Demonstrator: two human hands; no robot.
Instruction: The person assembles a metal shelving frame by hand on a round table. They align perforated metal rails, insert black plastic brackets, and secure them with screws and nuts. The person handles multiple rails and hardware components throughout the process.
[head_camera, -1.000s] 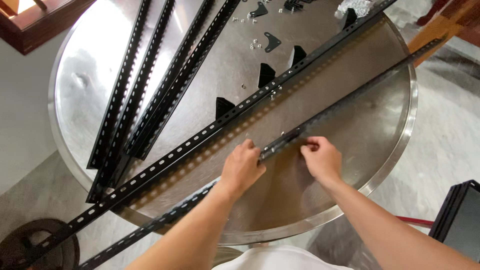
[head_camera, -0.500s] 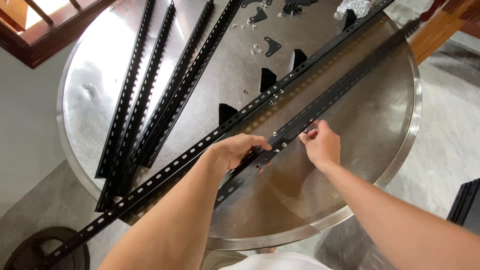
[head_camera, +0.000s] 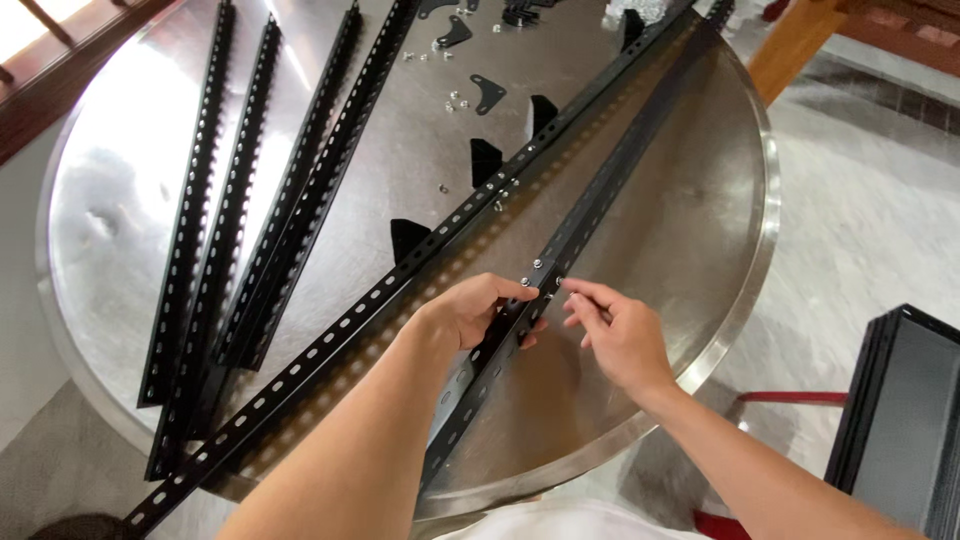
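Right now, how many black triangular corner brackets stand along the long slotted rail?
4 in view: one nearest the hands, one further up, one beyond that, one by the far table edge. More could lie out of frame.

Round polished steel table (head_camera: 735, 270) on grey marbled floor (head_camera: 870, 200), brown wooden furniture (head_camera: 800, 35) beyond
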